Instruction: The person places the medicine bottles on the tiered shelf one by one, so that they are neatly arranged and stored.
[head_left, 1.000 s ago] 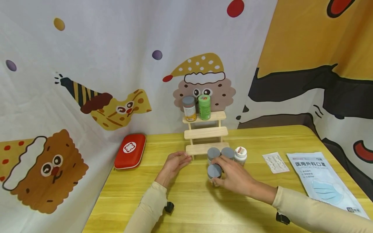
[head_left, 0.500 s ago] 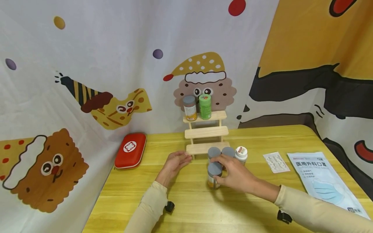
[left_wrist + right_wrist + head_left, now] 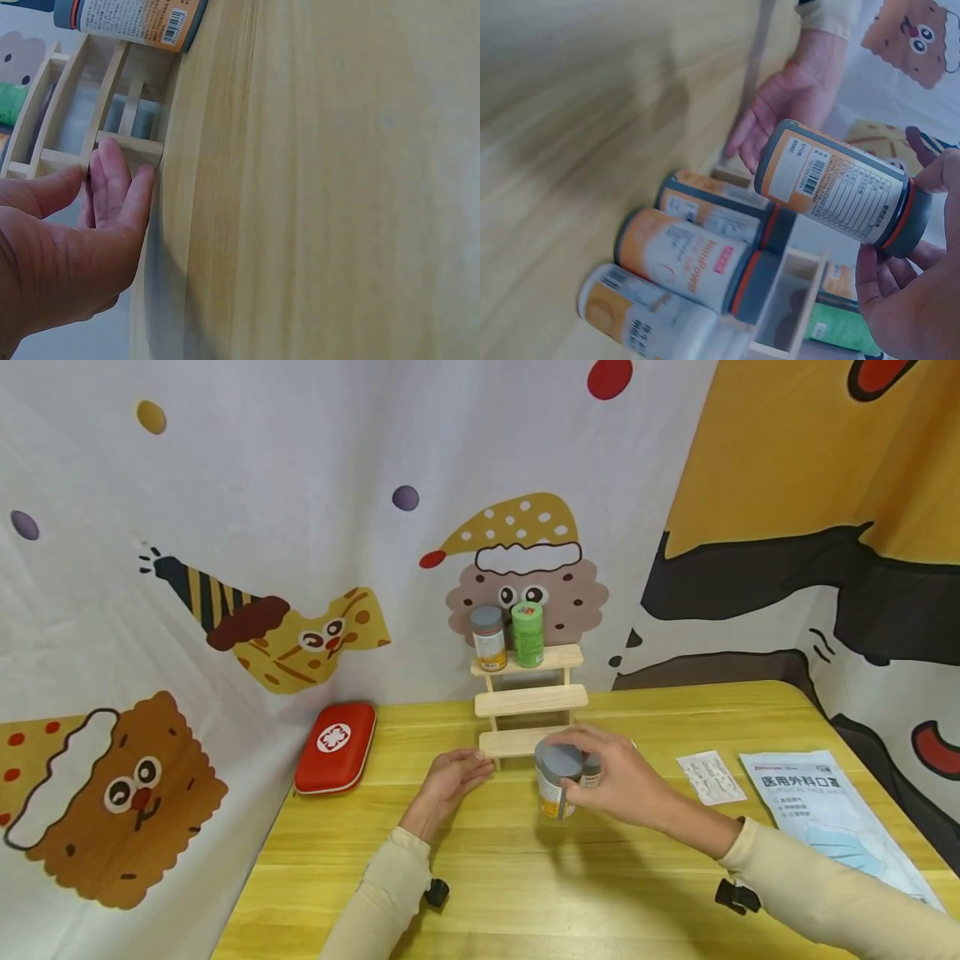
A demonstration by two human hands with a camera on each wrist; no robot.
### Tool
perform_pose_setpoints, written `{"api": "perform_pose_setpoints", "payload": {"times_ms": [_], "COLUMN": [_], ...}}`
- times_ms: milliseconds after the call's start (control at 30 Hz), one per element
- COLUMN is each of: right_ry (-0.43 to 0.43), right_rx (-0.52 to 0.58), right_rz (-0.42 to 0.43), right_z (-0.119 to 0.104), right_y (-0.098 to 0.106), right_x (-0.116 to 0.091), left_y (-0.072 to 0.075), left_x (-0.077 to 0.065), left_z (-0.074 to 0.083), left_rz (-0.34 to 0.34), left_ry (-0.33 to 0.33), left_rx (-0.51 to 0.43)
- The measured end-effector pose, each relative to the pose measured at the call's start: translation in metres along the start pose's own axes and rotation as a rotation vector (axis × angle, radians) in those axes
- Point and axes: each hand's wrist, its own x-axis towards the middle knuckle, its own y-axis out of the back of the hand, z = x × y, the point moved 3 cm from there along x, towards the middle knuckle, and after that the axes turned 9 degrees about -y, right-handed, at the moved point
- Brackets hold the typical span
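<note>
My right hand (image 3: 622,781) grips a grey-capped pill bottle (image 3: 561,768) by its cap, raised off the table. In the right wrist view this bottle (image 3: 829,187) tilts, its printed label showing. My left hand (image 3: 450,783) pinches the left end of the lowest step on a three-step wooden rack (image 3: 531,700); the left wrist view shows thumb and fingers at that end. Beside the rack stand two more grey-capped bottles, an orange-and-white one (image 3: 686,255) and another (image 3: 716,214) behind it, plus a white bottle (image 3: 649,311). In the head view, my right hand mostly hides them.
On the rack's top step stand a grey-capped bottle (image 3: 489,643) and a green bottle (image 3: 528,637). A red zip case (image 3: 335,748) lies to the left. To the right lie a small paper packet (image 3: 711,778) and a surgical mask pack (image 3: 832,818). A printed curtain hangs behind.
My right hand has lifted the grey-capped bottle from the table and carried it up and slightly away from me, towards the rack. The left hand stays at the rack's end.
</note>
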Motion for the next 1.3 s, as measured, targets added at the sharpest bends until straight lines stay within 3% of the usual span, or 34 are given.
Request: {"api": "perform_pose_setpoints", "payload": {"times_ms": [200, 467, 900, 1300], "right_ry": [-0.020, 0.058, 0.062, -0.015], "right_rx": [-0.029, -0.067, -0.136, -0.033], "right_rz": [0.007, 0.058, 0.168, 0.265], "right_z": [-0.003, -0.009, -0.010, 0.010], "right_y": [0.017, 0.035, 0.047, 0.055], "right_x": [0.008, 0.026, 0.048, 0.076], "left_y": [0.000, 0.001, 0.000, 0.001], "left_x": [0.000, 0.000, 0.000, 0.000], "left_z": [0.001, 0.000, -0.001, 0.001], "left_rz": [0.000, -0.001, 0.007, 0.000], "left_ry": [0.000, -0.010, -0.001, 0.001], "left_rx": [0.000, 0.003, 0.007, 0.004]}}
